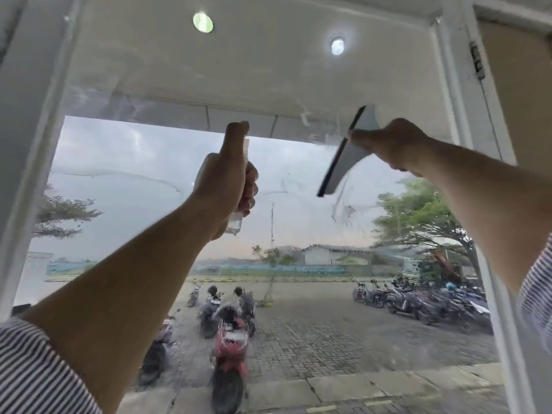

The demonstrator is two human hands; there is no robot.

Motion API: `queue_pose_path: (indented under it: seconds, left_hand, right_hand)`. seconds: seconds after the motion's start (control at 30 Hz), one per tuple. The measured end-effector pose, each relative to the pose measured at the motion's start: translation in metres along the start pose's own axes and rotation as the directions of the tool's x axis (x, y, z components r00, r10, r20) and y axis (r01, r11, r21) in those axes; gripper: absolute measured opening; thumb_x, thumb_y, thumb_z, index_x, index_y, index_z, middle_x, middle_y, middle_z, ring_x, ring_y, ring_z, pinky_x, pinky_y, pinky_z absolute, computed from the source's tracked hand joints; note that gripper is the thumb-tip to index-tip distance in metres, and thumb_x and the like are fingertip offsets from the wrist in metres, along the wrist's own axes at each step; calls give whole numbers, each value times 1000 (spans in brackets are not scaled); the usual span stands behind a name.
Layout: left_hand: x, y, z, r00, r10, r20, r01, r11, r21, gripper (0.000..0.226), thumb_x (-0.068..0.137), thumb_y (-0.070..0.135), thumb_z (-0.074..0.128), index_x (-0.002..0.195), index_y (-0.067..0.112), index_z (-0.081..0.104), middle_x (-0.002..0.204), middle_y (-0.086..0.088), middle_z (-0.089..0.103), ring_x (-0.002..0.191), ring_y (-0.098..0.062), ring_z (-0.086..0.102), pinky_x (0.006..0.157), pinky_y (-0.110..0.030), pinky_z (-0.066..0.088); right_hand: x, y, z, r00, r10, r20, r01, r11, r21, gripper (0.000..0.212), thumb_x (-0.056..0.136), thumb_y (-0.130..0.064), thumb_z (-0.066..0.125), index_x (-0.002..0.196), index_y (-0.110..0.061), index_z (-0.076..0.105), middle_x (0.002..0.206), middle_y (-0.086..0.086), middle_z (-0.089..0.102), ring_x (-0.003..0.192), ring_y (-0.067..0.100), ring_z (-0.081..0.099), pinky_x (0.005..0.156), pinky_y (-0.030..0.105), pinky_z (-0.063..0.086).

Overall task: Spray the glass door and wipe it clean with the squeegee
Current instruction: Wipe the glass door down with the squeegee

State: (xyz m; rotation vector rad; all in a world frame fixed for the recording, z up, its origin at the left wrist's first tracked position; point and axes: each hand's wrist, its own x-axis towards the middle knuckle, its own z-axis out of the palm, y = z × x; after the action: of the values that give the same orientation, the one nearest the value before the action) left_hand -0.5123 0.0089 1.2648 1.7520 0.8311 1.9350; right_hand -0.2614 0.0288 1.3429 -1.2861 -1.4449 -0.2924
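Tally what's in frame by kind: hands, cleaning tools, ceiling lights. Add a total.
Hands: 2 (left hand, right hand)
Spray bottle: 1
Squeegee: 1
Ceiling lights: 2
Total: 6

Right hand (394, 144) presses squeegee (343, 153) on glass door (149, 150); left hand (230, 177) grips spray bottle (234, 224).
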Motion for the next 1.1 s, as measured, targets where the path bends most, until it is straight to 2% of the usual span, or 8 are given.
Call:
queue_pose_path:
  seconds: [0.07, 0.33, 0.43, 0.57, 0.7, 0.83, 0.97, 1.1]
  left_hand:
    - [0, 0, -10, 1000, 5, -26, -5, 1000, 13, 64, 89, 68, 40, 53, 15, 39, 47, -3, 43, 41, -19, 36, 51, -28, 32]
    - [-2, -3, -75, 991, 1, -132, 12, 995, 96, 68, 88, 70, 38, 48, 16, 40, 44, -3, 43, 38, -19, 37, 50, -29, 32]
    - [-2, -6, -97, 988, 26, -150, -2, 987, 160, 70, 91, 68, 36, 43, 18, 41, 43, -2, 43, 38, -17, 38, 51, -28, 33]
    - [1, -11, -106, 990, 31, -141, -5, 984, 179, 71, 91, 67, 36, 36, 21, 40, 43, -2, 42, 38, -16, 37, 51, -29, 32]
    - [6, -21, -93, 992, 16, -123, 4, 986, 164, 71, 92, 66, 35, 39, 19, 40, 44, -2, 43, 38, -16, 38, 50, -28, 33]
    - [11, -26, -65, 996, 11, -84, 1, 990, 138, 70, 93, 66, 36, 42, 18, 41, 44, -2, 44, 40, -16, 39, 49, -27, 34]
    - [11, -28, -24, 999, 18, -32, -14, 994, 113, 67, 92, 68, 37, 49, 17, 41, 46, -2, 44, 42, -17, 39, 49, -27, 34]
    - [11, -23, 6, 1000, 14, -8, -14, 997, 72, 67, 90, 68, 39, 45, 19, 41, 45, -2, 43, 40, -17, 38, 49, -27, 33]
  right_hand:
    - [1, -27, 5, 996, -87, 4, 86, 995, 48, 61, 81, -64, 65, 56, -13, 44, 39, 1, 40, 44, 21, 39, 47, 29, 29]
    - [4, -150, 71, 912, -407, 55, 406, 913, 25, 48, 81, -63, 60, 72, -17, 50, 73, -5, 52, 72, 17, 56, 67, 29, 41]
    - [2, -181, 93, 904, -421, 78, 421, 907, 20, 45, 82, -60, 60, 90, -17, 53, 80, -5, 53, 84, 21, 59, 72, 30, 46]
    - [8, -188, 105, 922, -370, 110, 371, 928, 9, 47, 82, -59, 60, 106, -18, 56, 101, 1, 58, 98, 24, 60, 93, 37, 51]
    - [9, -170, 95, 931, -344, 124, 350, 937, -26, 62, 89, -59, 58, 126, -8, 57, 105, 8, 55, 93, 25, 52, 83, 30, 44]
    - [8, -141, 78, 932, -336, 137, 350, 933, -87, 45, 93, -55, 55, 103, -11, 54, 91, 8, 54, 88, 24, 50, 74, 28, 36]
    - [9, -95, 58, 960, -253, 122, 271, 948, -166, 53, 93, -55, 54, 70, -8, 42, 66, 7, 45, 62, 25, 44, 56, 29, 32]
    - [14, -52, 39, 980, -177, 89, 188, 972, -143, 54, 89, -58, 57, 67, -11, 43, 60, 6, 43, 51, 21, 40, 47, 29, 28]
